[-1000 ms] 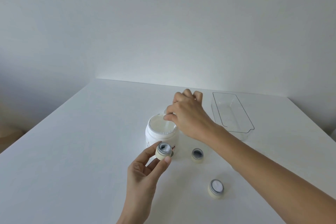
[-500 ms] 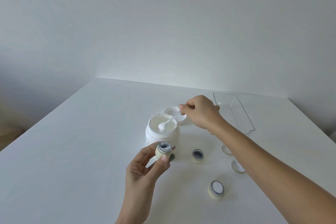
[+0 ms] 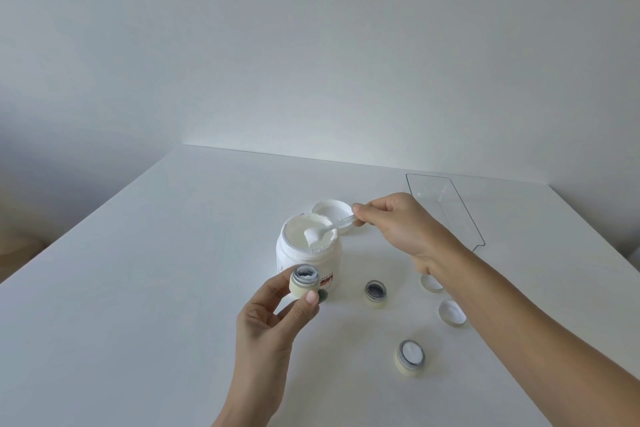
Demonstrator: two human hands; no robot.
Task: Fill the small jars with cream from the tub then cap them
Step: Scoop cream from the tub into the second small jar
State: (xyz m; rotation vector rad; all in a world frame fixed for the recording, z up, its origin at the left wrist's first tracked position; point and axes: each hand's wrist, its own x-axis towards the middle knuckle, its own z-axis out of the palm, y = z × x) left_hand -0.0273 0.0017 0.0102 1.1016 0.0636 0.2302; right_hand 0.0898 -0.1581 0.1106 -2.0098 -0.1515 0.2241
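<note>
White table (image 3: 145,288) carries the open tub (image 3: 308,253) of cream, its lid (image 3: 330,211) lying behind it. Over the tub, the right hand (image 3: 398,222) pinches a clear spatula (image 3: 329,230) loaded with cream. Nearer, the left hand (image 3: 273,319) grips one small jar (image 3: 304,282) between thumb and fingers, seemingly part-filled. Two more jars (image 3: 375,293) stand nearby; the forearm partly covers two caps (image 3: 452,311).

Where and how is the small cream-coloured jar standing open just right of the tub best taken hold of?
Pinch the small cream-coloured open jar by its round lower body, below the grey threaded neck, coming from above and the side. It stands upright and apart from the white cream tub, leaving room around it.
</note>
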